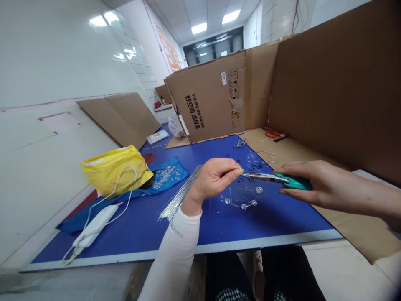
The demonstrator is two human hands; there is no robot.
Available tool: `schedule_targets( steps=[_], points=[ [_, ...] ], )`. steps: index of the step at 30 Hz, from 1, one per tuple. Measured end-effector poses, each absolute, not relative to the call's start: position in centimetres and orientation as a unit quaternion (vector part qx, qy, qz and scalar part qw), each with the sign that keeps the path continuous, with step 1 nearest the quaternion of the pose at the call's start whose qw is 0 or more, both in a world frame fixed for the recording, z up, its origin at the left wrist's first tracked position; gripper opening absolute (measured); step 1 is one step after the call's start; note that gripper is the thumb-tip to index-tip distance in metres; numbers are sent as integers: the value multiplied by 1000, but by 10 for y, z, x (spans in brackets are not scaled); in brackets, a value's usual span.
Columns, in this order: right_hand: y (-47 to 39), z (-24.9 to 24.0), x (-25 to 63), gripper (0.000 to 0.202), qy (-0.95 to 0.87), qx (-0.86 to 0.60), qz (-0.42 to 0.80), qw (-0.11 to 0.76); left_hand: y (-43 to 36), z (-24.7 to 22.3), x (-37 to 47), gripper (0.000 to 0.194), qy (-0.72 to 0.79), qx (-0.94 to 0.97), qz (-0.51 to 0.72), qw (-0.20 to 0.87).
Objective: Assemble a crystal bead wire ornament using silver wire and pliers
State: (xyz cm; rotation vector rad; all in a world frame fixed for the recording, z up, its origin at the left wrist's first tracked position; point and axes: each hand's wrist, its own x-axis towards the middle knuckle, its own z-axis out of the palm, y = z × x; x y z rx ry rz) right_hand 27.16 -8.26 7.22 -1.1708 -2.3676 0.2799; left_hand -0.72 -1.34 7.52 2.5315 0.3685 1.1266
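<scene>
1. The beaded wire (244, 206) curves just below the two hands, over the table (266, 230), short of its front edge; whether it hangs or rests, I cannot tell.
2. The left hand (216, 177) is closed in a pinch at the pliers' tip; what it pinches is too fine to make out.
3. The right hand (326, 182) grips the pliers (282, 179) by the green handles, jaws pointing left.
4. Wire stock (181, 195) lies close beside the left wrist, limiting room there.
5. Black rings (252, 167) lie beyond the pliers.
6. Cardboard walls (216, 104) bound the far and right sides.
</scene>
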Motion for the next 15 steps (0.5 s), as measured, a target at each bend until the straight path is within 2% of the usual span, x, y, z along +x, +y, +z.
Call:
schedule_targets(
  steps=[7,11,15],
  points=[
    [-79,76,272,20,-887,-400,-5,232,-12,76,-7,28,131,895,390,174],
    [-80,76,272,23,-874,-426,55,225,-12,75,-7,29,133,888,402,181],
    [-77,72,276,38,-848,-460,134,227,-13,75,-6,30,128,883,416,177]
  ],
)
